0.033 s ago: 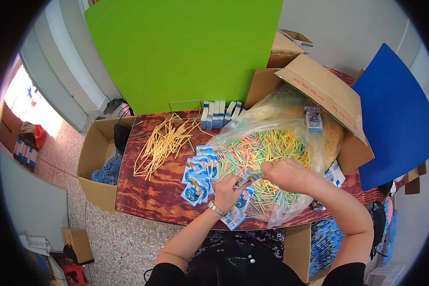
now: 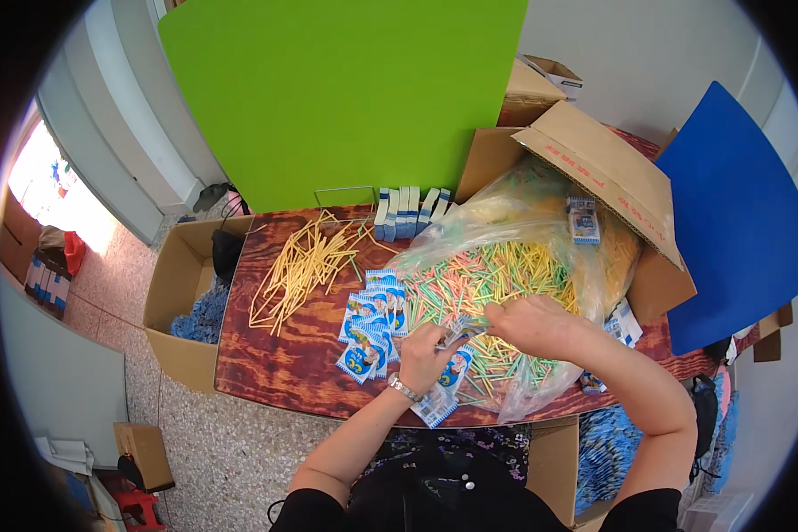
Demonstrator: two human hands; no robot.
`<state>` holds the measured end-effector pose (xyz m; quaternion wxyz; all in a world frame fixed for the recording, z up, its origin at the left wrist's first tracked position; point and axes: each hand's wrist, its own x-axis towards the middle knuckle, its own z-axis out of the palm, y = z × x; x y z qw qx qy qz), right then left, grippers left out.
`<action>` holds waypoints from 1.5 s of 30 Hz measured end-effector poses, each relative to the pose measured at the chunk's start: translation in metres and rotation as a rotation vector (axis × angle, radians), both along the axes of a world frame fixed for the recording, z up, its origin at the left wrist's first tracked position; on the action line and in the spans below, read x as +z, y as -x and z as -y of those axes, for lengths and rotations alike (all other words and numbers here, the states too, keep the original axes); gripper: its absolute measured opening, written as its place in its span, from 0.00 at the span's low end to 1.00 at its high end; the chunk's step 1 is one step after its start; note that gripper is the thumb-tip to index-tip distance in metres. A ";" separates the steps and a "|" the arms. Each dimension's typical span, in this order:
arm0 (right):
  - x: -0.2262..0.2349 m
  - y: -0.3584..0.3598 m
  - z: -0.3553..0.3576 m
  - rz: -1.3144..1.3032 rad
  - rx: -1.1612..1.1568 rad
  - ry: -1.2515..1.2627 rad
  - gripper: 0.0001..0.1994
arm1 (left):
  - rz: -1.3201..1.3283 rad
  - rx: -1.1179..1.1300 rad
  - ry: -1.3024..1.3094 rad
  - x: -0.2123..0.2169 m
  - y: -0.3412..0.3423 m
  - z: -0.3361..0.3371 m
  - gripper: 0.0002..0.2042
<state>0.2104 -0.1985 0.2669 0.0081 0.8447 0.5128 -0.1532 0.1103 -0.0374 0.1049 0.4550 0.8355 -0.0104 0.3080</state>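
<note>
My left hand [image 2: 424, 356], with a metal-band watch on its wrist, grips a small blue-and-white packet [image 2: 457, 333] over the front of the table. My right hand [image 2: 532, 326] is closed just to the right of the packet's end, its fingers pinched; what lies between them is hidden. Beyond and beneath both hands spreads a heap of short pastel sticks [image 2: 505, 270], pink, green and yellow, on clear plastic. Below my left hand lie more blue-and-white packets [image 2: 434, 408]. A pile of the same packets [image 2: 369, 328] rests left of it.
Long pale-yellow sticks [image 2: 301, 270] lie loose at the table's left. Narrow blue-and-white bundles [image 2: 408, 213] stand at the back. An open cardboard box [image 2: 594, 177] on its side holds the plastic bag [image 2: 523, 199]. Another carton [image 2: 182, 284] stands left of the table [image 2: 266, 377].
</note>
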 end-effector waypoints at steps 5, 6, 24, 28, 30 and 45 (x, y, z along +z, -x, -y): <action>0.017 -0.003 -0.016 0.030 0.106 0.170 0.12 | 0.167 -0.015 -0.124 0.003 -0.003 -0.001 0.11; 0.019 -0.005 -0.019 0.031 0.104 0.171 0.12 | 0.210 -0.022 -0.170 0.004 -0.005 0.000 0.12; 0.002 -0.061 0.016 -0.053 -0.086 -0.201 0.14 | -0.354 -0.252 0.685 0.011 0.004 -0.016 0.09; -0.084 -0.055 0.031 0.158 -0.276 -0.122 0.12 | -0.384 -0.196 0.582 0.006 0.047 -0.068 0.09; -0.114 -0.038 0.029 0.091 -0.264 -0.120 0.13 | -0.386 -0.191 0.523 -0.018 0.071 -0.099 0.09; -0.163 0.027 0.008 0.198 -0.191 -0.441 0.05 | -0.046 0.588 -0.630 -0.008 0.075 -0.092 0.22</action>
